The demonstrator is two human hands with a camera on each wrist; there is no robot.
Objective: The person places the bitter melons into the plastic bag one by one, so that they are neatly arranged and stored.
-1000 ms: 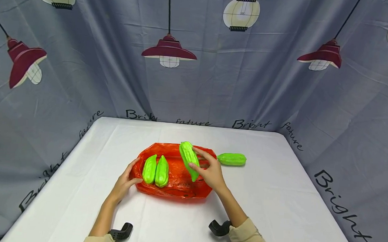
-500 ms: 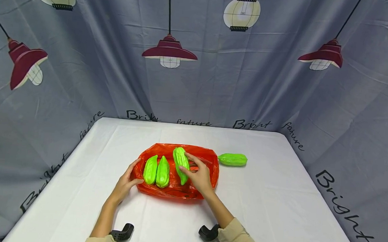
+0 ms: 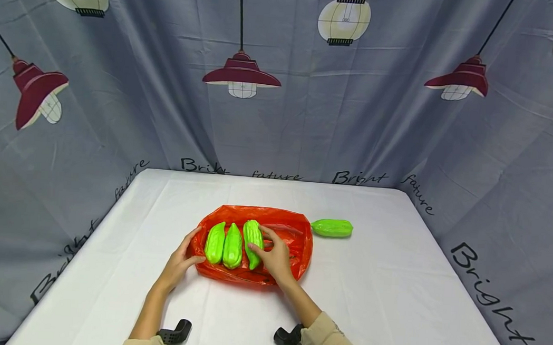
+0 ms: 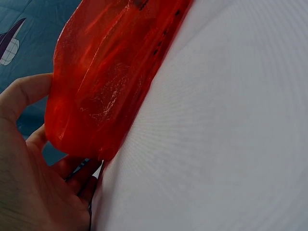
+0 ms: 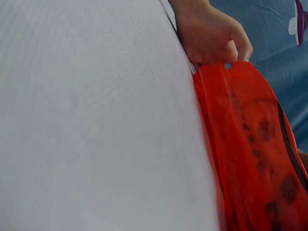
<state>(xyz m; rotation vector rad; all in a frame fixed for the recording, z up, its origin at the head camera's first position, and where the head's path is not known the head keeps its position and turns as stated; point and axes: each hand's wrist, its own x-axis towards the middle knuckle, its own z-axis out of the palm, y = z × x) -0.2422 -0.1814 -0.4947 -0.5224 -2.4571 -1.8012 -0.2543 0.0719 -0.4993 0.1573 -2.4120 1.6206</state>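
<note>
A red plastic bag (image 3: 278,218), spread into an open-topped shape, lies mid-table in the head view. My left hand (image 3: 177,264) holds its left end, thumb toward the near side and fingers on the far side; the left wrist view shows that hand (image 4: 33,187) around the bag's end (image 4: 106,91). Inside the bag, two light-green ribbed gourds (image 3: 215,242) lie side by side at the left. My right hand (image 3: 278,259) grips a third green ribbed gourd (image 3: 252,238) just right of them, between thumb and fingers. In the right wrist view the bag's wall hides most of this hand.
Another green gourd (image 3: 332,227) lies on the white tablecloth (image 3: 383,284), just right of the bag. Grey-blue curtains (image 3: 284,125) printed with lamps surround the table's back and sides. A black wrist mount (image 3: 175,332) sits on each forearm.
My right hand has carried its gourd leftward and lower into the bag, up beside the other two. My left hand has stayed at the bag's left end.
</note>
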